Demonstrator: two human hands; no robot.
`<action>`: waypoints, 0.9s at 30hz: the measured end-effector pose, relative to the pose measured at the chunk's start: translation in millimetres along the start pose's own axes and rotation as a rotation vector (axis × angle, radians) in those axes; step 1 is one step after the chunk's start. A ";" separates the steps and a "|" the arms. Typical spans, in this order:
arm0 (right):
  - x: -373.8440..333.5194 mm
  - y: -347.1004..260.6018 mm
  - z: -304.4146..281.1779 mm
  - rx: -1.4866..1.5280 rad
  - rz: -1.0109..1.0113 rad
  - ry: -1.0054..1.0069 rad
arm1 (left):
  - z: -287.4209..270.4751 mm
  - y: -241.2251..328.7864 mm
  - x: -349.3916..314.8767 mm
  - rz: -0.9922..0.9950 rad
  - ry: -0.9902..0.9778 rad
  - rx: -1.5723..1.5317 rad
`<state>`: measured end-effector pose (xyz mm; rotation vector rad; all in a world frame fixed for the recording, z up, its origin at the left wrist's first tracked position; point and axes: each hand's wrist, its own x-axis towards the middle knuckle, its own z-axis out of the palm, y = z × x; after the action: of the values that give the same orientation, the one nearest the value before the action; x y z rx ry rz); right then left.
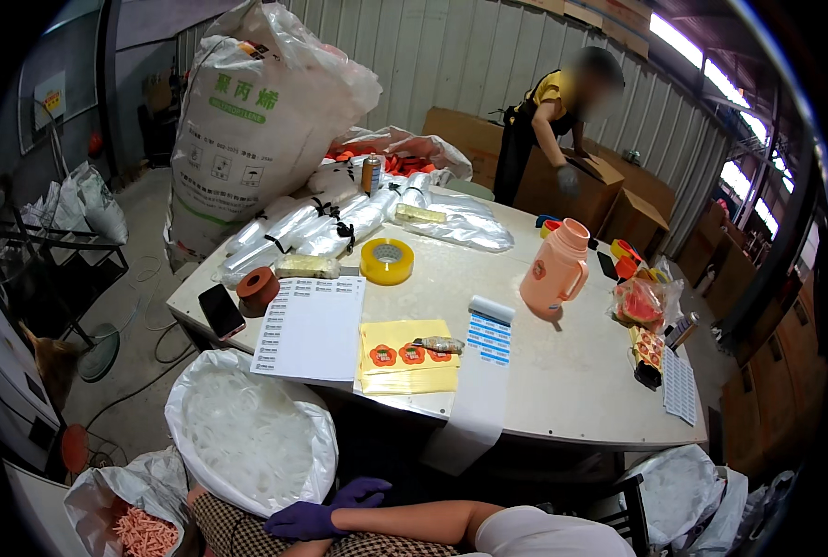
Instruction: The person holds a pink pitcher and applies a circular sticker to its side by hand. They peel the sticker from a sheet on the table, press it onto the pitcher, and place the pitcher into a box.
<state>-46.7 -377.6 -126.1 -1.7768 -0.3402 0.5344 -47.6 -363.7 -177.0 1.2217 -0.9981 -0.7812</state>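
Note:
Both my hands wear purple gloves and rest crossed over my lap. My right hand [304,522] lies across my left wrist and checked clothing, its fingers loosely extended and holding nothing visible. Beyond my right forearm, my left hand [363,492] points rightward with its fingers apart and nothing in them. Nearest to both is a white sack [251,427] full of clear plastic rings or loops. On the table edge above lie yellow sheets with red flower-shaped stickers [407,373], a small wrapped piece [438,344] on them, and a strip of blue-and-white labels [488,339].
The white table [432,269] carries a printed label sheet [310,325], yellow tape [386,261], a brown roll [258,290], a phone [221,310], bagged plastic [339,227] and a pink flask [555,269]. A huge woven sack [256,130] stands behind. A person [548,121] handles a carton [567,190].

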 end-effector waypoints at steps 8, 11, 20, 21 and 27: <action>-11.1 6.3 -2.1 0.025 -0.024 0.014 | 8.8 -13.8 5.0 -0.025 -0.055 -0.018; -10.9 16.3 -3.0 0.081 0.022 -0.007 | 11.9 -13.8 8.5 -0.032 -0.052 0.017; 8.5 50.1 4.4 0.133 -0.203 -0.113 | -7.6 11.5 -3.9 0.011 -0.006 0.295; 14.3 78.7 -1.9 -0.207 -0.471 -0.106 | -7.1 13.4 -5.7 0.020 -0.026 0.299; -16.2 -22.6 -17.6 0.111 0.040 -0.051 | -1.9 16.4 -10.7 0.056 -0.056 0.175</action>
<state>-50.2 -394.1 -97.9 -1.6676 -0.3054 0.6170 -50.5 -350.2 -163.0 1.3214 -1.1606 -0.6990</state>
